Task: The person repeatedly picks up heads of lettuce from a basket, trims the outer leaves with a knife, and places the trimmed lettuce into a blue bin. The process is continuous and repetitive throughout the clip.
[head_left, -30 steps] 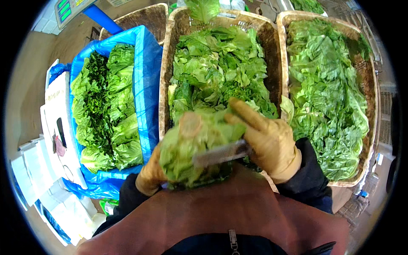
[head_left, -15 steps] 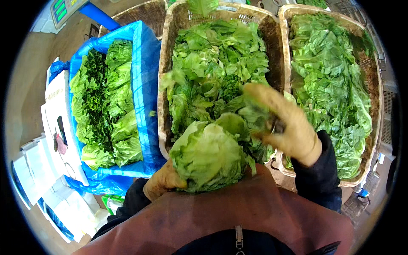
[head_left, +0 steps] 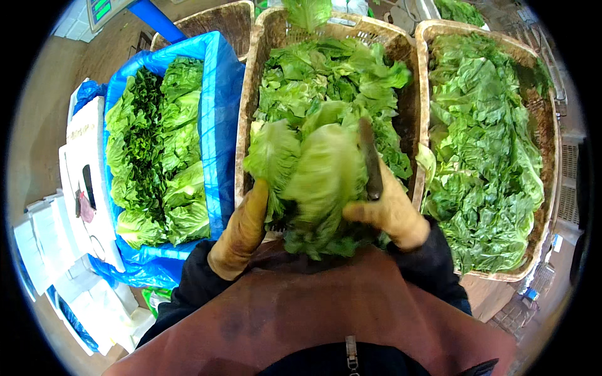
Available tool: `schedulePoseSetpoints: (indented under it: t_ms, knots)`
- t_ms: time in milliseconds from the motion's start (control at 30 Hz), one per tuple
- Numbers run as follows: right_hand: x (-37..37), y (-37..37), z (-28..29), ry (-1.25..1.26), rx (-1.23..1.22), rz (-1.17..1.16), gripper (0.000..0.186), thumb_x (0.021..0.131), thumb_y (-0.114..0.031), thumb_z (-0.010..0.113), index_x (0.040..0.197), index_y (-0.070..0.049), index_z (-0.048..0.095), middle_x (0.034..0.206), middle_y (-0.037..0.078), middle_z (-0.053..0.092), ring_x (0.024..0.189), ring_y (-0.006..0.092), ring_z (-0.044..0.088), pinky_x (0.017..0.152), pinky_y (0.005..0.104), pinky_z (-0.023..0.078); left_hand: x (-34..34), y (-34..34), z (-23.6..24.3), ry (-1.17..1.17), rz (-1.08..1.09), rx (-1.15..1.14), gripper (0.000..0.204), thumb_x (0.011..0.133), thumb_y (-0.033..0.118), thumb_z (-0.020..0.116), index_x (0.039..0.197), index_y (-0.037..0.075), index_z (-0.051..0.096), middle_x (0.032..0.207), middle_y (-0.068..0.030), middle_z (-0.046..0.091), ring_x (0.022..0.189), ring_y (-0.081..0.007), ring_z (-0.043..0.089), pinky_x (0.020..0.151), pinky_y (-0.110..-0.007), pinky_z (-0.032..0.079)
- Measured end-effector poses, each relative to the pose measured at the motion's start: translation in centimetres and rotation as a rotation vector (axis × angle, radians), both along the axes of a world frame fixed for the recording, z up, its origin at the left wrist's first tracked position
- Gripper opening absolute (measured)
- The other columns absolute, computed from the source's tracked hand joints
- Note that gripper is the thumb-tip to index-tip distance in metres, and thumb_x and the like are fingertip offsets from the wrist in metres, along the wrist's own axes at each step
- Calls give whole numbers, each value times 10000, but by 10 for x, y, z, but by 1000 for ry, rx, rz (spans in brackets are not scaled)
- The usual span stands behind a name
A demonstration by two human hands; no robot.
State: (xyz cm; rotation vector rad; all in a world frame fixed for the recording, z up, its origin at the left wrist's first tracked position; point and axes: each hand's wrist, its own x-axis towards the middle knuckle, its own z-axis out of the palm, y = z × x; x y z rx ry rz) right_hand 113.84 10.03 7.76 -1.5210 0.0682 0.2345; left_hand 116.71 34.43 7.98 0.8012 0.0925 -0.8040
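Note:
In front of my apron I have a head of green lettuce [head_left: 325,178], blurred by motion, above the near end of the middle crate. My left hand [head_left: 243,227], in a tan glove, grips its left side, with the fingertips hidden among the leaves. In the tan glove of my right hand [head_left: 396,212] is a dark, narrow knife [head_left: 371,160], pointing away from me along the lettuce's right side. The thumb of that hand reaches across to the lettuce. Loose leaves [head_left: 326,69] fill the middle crate [head_left: 246,119] beyond.
On the left, a blue-lined box [head_left: 216,125] holds lettuce heads in two rows. The right crate [head_left: 552,175] is heaped with green lettuce [head_left: 483,150]. White foam boxes [head_left: 75,182] stand at the far left, below a scale display [head_left: 100,9].
My right hand has come down and left to the lettuce with the knife. The lettuce has been lifted away from my apron and turned, my left hand rising with it.

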Motion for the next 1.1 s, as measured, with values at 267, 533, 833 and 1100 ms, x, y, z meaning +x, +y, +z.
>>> schedulePoseSetpoints:
  t_ms: [267,533,833,1100]
  knots:
    - [9,-43,-59,312,565,-120,1010,679,-493,886,1456,-36,430,1336,92,591,1205,210,585,1016,362,487,72,60,-93,-879,516,1385,775,903,337,739,1490,-6,365,1337,-180,563,1181,-274,588,1005,-370,477]
    - [63,24,23,221,-60,-42,979,677,-2,744,1553,-85,314,1368,139,558,626,63,524,591,236,451,43,3,-29,-276,278,5,902,814,83,781,1560,103,274,1462,-76,469,1303,-198,474,1078,-352,417]
    - [121,118,-41,-184,-307,55,467,795,-73,728,1250,-45,623,1276,132,614,1063,303,639,943,381,511,121,110,-51,-644,551,141,747,922,473,674,1464,24,423,1477,-134,450,1354,-238,435,1158,-388,302]
    - [347,353,-50,15,124,307,501,842,-43,761,1296,-26,548,901,55,660,562,132,580,464,270,456,211,334,-116,-956,-37,2038,678,761,450,782,1360,216,566,1530,-125,380,1456,-416,270,1088,-702,284]
